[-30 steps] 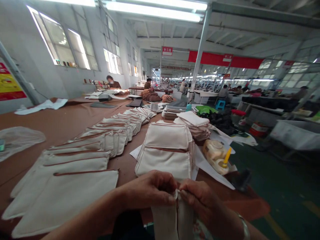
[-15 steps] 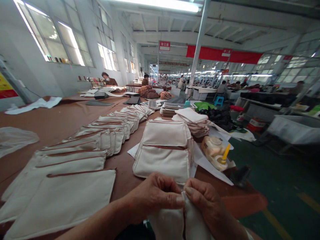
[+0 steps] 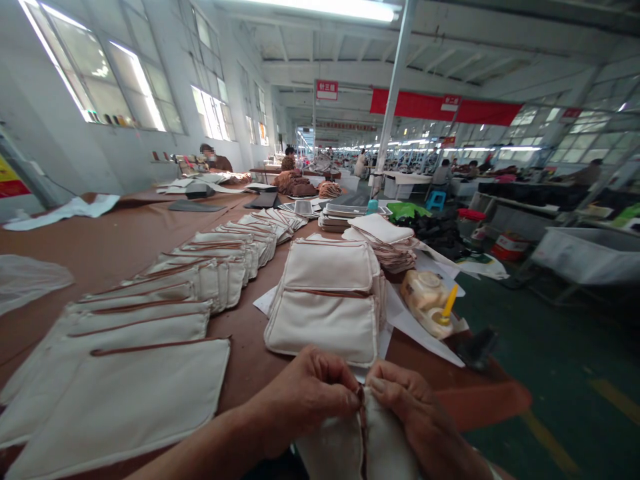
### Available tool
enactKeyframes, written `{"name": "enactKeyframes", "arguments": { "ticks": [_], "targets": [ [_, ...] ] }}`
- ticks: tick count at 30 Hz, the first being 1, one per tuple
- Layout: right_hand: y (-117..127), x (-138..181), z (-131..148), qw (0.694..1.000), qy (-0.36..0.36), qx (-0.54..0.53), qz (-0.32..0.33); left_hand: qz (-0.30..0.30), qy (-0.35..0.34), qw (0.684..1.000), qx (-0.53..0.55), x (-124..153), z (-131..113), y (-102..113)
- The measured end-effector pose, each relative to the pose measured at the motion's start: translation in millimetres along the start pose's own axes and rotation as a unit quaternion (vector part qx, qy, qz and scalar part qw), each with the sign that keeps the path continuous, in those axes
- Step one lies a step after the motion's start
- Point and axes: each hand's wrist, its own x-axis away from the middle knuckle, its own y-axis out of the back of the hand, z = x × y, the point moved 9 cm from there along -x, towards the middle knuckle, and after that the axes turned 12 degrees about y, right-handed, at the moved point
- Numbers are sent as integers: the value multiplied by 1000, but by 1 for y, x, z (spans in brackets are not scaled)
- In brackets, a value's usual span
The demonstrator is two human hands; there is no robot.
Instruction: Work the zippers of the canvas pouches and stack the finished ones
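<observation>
At the near edge of the table, both hands pinch the upper end of a cream fabric panel (image 3: 387, 437) with a brown-edged opening down its middle. My left hand (image 3: 313, 397) is closed on the brown edge at the left of the opening. On the other side, thumb and fingers of my right hand (image 3: 405, 400) grip the cream material. The panel's lower part runs out of the picture. Just beyond the hands lies a stack of cream panels (image 3: 325, 323) with a brown-edged slit across the top one.
A long row of overlapping cream panels (image 3: 145, 380) covers the left of the brown-topped table (image 3: 125, 230). To the right stand a smaller panel stack (image 3: 385, 230) and a glue container (image 3: 425, 290) with a yellow stick (image 3: 450, 303). Several people sit farther back.
The left thumb has bent inward and drawn the brown edge leftward, so the opening's top looks wider. The right hand keeps its grip. The view has shifted very slightly.
</observation>
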Motion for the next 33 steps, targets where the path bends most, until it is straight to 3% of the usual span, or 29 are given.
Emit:
{"name": "enactKeyframes", "arguments": {
  "ticks": [5,10,13,15,18,20,24,33],
  "targets": [
    [2,-5,12,994,54,82,36,-22,-46,982,-179,4,-9,-3],
    [2,-5,3,997,-2,66,32,-78,-141,912,-378,17,-28,-10],
    [3,-2,0,999,-37,34,13,-115,-174,876,-436,21,-32,-11],
    [2,0,4,999,-32,39,12,-102,-155,900,-395,18,-27,-9],
    [1,2,11,998,-12,61,16,-23,-93,964,-250,10,-12,-8],
    [2,4,11,997,-10,72,8,15,-67,982,-173,6,-4,-9],
    [7,6,2,995,-18,100,-5,2,-41,989,-144,-2,5,-6],
    [12,10,14,977,69,198,-46,5,16,988,-154,-10,21,-12]
  ]
}}
